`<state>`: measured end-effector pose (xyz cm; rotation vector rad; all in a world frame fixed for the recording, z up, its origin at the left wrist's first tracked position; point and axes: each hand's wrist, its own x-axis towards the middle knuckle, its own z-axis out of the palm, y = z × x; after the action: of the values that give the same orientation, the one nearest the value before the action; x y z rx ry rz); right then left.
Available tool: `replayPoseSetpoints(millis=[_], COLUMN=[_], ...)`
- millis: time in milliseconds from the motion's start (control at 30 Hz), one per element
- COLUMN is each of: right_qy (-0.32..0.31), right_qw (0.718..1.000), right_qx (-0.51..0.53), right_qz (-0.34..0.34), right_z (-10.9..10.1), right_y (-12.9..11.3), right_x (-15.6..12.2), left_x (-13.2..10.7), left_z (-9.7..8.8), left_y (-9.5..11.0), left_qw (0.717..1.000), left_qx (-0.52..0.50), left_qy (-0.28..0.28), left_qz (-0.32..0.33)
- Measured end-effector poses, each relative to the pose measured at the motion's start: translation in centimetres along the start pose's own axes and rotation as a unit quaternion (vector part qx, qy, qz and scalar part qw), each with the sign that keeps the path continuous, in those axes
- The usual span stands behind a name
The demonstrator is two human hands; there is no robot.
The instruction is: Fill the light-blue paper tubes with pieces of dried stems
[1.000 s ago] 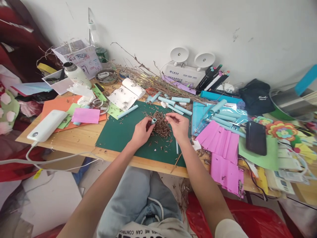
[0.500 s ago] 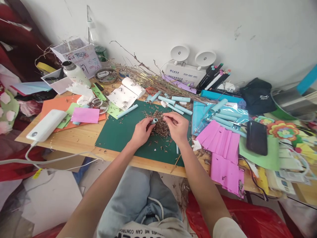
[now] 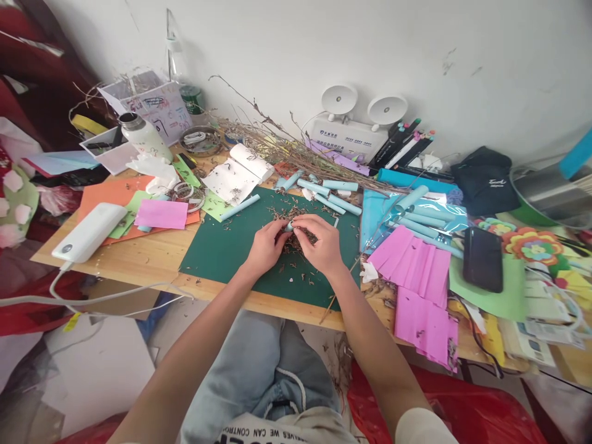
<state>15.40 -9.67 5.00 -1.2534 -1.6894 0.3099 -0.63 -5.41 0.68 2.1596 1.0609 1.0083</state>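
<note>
My left hand point(image 3: 267, 248) is closed around a short light-blue paper tube point(image 3: 289, 227), its open end facing up. Thumb and fingertips of my right hand point(image 3: 320, 242) are pinched together right at the tube's mouth; what they hold is too small to make out. Beneath both hands lies a heap of brown dried plant bits point(image 3: 292, 246), partly hidden by them. The heap rests on a dark green mat point(image 3: 217, 246), with loose crumbs scattered around. One more blue tube point(image 3: 239, 208) lies at the mat's far left edge.
Behind the mat are several blue tubes point(image 3: 340, 185) and dry twigs point(image 3: 272, 132). On the right sit folded pink paper point(image 3: 411, 259), a black phone-like device point(image 3: 482, 259) and a blue plastic packet point(image 3: 377, 209). A white power bank point(image 3: 90, 231) with a cable lies left.
My right hand has moved left from the heap to the mouth of the tube, its fingertips now touching it. My left hand keeps holding the tube in place. The view has shifted slightly.
</note>
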Motion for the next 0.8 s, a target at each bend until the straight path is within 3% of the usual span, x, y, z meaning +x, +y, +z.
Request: replayPoseSetpoints(millis=[133,367,500,800], right_qy=[-0.002,0.054,0.082,0.024], right_qw=[1.0,0.996,0.995,1.0], right_qx=[0.007,0.026,0.02,-0.017], right_qz=[0.009,0.065,0.043,-0.007], right_z=[0.09,0.46,0.34,0.37], right_y=[0.08,0.11,-0.01,0.16], right_x=[-0.1,-0.01,0.15,-0.24], left_x=[0.02,-0.03,-0.08,-0.08], left_z=[0.06,0.21,0.25,0.47], left_y=[-0.09,-0.21,-0.19,-0.66], left_qw=[1.0,1.0,1.0,1.0], left_qx=[-0.003,-0.001,-0.002,0.0], left_qy=[0.0,0.002,-0.003,0.003], left_qz=[0.005,0.013,0.021,0.013])
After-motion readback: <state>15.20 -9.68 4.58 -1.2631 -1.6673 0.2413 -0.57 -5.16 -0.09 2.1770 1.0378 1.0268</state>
